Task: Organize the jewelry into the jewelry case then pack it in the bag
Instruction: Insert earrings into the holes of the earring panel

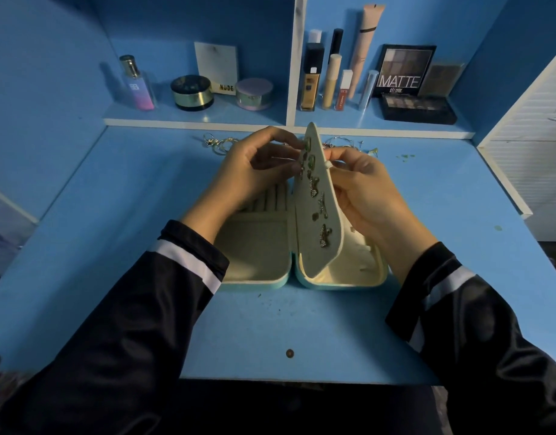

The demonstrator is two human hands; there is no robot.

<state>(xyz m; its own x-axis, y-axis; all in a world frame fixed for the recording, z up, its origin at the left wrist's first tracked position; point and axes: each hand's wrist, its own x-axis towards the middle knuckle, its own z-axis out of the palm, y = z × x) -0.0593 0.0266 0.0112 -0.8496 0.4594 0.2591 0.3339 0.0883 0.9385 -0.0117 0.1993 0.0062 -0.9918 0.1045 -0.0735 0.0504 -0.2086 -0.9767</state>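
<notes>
The jewelry case [254,246] is laid open on the desk [145,215], with its padded flap [314,240] held upright. The flap's edge is pinched by the right hand [361,186], and an earring [306,144] is pinched by the left hand [251,174]. The earring is judged tiny, light and easily dropped, so it is best taken by the fingertips.

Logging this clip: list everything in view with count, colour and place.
jewelry case: one, teal outside, cream inside, open at desk centre
earring panel: one, cream, upright in the case's middle
earrings: several, metallic, pinned on the panel
loose hoops: a few, silvery, on the desk behind the hands
perfume bottle: one, pink-blue, left shelf
round jars: two, black-gold and lilac, left shelf
NUDE card: one, white, left shelf
tubes and bottles: about seven, mixed, right shelf
palettes: two, dark, right shelf
desk: one, blue
left hand: pinches an earring at the panel's top
right hand: pinches the panel's edge
</notes>
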